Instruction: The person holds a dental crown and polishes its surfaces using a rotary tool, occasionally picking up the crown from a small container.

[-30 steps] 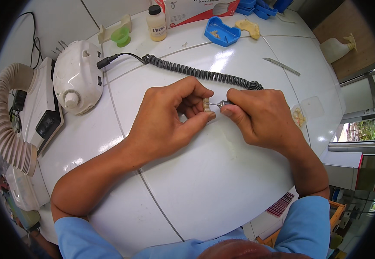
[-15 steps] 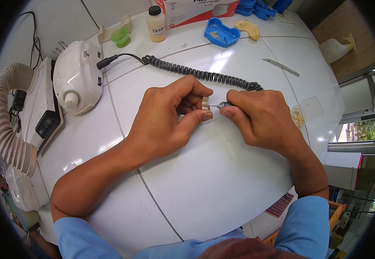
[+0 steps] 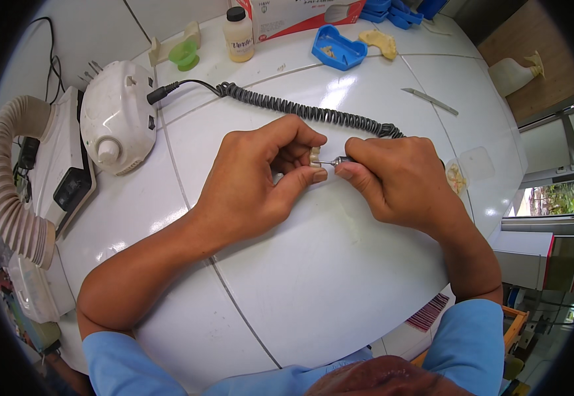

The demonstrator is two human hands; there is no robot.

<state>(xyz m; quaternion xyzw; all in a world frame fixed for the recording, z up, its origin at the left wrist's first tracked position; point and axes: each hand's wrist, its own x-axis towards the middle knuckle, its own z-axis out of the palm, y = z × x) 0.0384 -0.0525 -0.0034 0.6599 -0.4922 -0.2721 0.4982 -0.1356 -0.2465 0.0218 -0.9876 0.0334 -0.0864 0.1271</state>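
Left hand (image 3: 254, 188) pinching small tooth piece (image 3: 314, 157), probably crown; right hand (image 3: 392, 178) at three o'clock gripping handpiece (image 3: 339, 160). Bur slipping risks nicking thumb.

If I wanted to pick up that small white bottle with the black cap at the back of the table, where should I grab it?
Grip the small white bottle around its straight round body, below the black cap, coming from the front: it stands upright, and a box sits close on its right.

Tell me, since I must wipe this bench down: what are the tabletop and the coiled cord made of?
The tabletop looks like glossy white glazed tile or laminate: it mirrors light and shows thin seams. The coiled cord looks like matte dark rubber or plastic, judging by its dull springy coils.
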